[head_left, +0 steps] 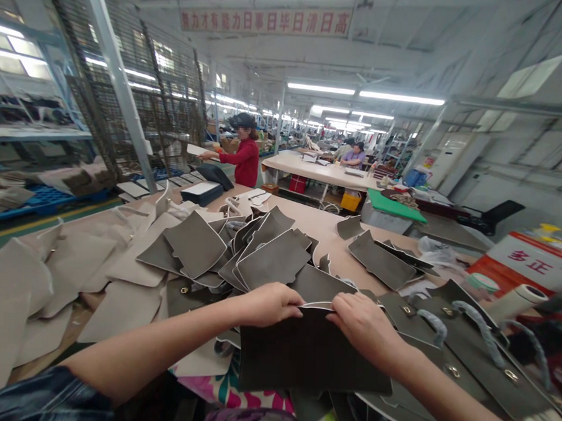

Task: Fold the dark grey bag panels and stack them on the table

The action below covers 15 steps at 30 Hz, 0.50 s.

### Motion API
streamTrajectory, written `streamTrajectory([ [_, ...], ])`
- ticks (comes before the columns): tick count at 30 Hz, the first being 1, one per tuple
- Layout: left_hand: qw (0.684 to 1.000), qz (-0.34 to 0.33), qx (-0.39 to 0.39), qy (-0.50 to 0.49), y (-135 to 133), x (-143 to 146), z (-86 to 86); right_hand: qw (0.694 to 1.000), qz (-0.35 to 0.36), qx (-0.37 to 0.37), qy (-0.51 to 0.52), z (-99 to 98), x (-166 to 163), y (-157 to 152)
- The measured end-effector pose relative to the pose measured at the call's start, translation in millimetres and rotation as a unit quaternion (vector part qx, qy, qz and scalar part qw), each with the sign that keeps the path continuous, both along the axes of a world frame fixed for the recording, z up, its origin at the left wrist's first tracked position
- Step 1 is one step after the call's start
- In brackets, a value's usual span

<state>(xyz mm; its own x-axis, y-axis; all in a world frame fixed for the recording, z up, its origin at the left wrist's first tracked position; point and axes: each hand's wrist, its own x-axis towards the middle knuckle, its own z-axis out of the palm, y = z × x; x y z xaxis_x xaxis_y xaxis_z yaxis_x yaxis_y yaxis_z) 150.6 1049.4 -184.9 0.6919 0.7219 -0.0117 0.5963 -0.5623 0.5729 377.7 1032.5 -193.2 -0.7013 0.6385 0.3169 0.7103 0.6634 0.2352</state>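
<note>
A dark olive-brown bag panel (314, 355) with a pale top edge hangs in front of me. My left hand (270, 304) pinches that edge near its middle, thumb toward me. A short way to the right, my right hand (362, 319) grips the same edge between thumb and fingers. Just beyond lies a heap of similar dark panels (272, 256). To the right are dark bag pieces (471, 343) with gold fittings and a plastic-wrapped handle (478, 328). Whatever is behind the held panel is hidden.
Beige panels (139, 254) spread over the table's left side. More dark panels (385, 261) lie at the right, near a red and white box (521, 264). A co-worker in red (246, 159) stands across the table; another person (354, 156) sits farther back. A metal post (119, 85) rises at left.
</note>
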Motion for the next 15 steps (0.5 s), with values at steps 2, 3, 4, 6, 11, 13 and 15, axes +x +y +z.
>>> streamTrajectory([
  [2,1.0,0.0,-0.011,-0.007,0,8,2.1,1.0,0.005,-0.003,0.007,0.9,-2,-2],
  [3,1.0,0.002,-0.018,-0.009,-1,11,2.8,1.0,0.005,-0.009,0.009,1.6,-2,-3],
  [4,1.0,0.005,-0.024,-0.01,0,13,3.3,1.0,0.003,-0.021,0.012,2.6,-2,-4],
  [6,0.999,0.012,-0.032,-0.012,0,14,3.3,0.998,-0.013,-0.06,0.03,5.0,0,-5],
  [11,0.999,0.017,-0.031,-0.011,0,15,0.8,0.984,-0.057,-0.149,0.081,10.3,4,-6],
  [13,0.999,0.014,-0.027,-0.009,0,16,1.5,0.981,-0.054,-0.167,0.086,12.1,4,-5],
  [15,1.0,0.009,-0.02,-0.005,-1,16,3.5,0.978,-0.055,-0.184,0.086,14.6,5,-3],
])
